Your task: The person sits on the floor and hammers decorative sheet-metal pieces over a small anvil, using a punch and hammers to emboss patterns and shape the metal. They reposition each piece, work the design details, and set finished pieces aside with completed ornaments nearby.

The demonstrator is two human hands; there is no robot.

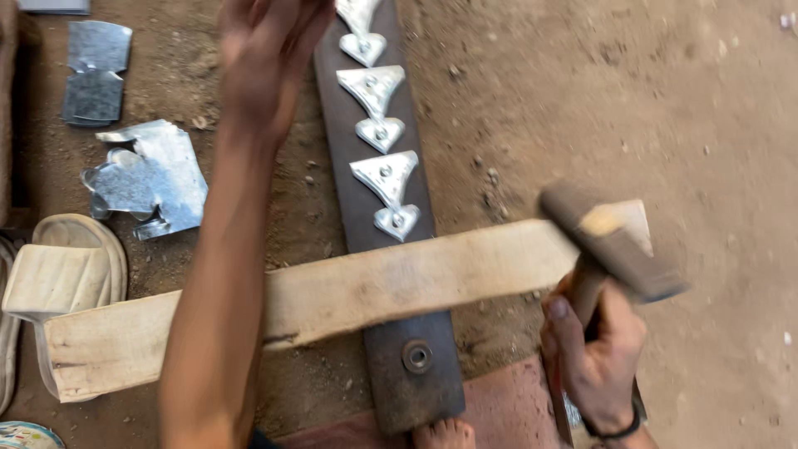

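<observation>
1. We see bare dirt ground (648,108) under everything, with a pale wooden plank (399,287) laid slantwise across a long dark metal strip (407,366); to our eye the plank bears on the strip to keep it from shifting
2. The strip runs away from us, carrying shiny heart-and-triangle metal ornaments (386,179) riveted along it, and a washer (417,356) sits near its close end, beside a toe (445,434)
3. Cut sheet-metal scraps (150,179) lie well off to the left, probably set aside as offcuts, near a sandal (71,266)
4. Our right hand (594,357) is clenched round the handle of a hammer (611,237), head raised and blurred above the plank's right end
5. Our left hand (266,50) reaches forward, forearm stretched over the plank; it is blurred near the strip's far part, and we cannot tell whether it grips anything
</observation>
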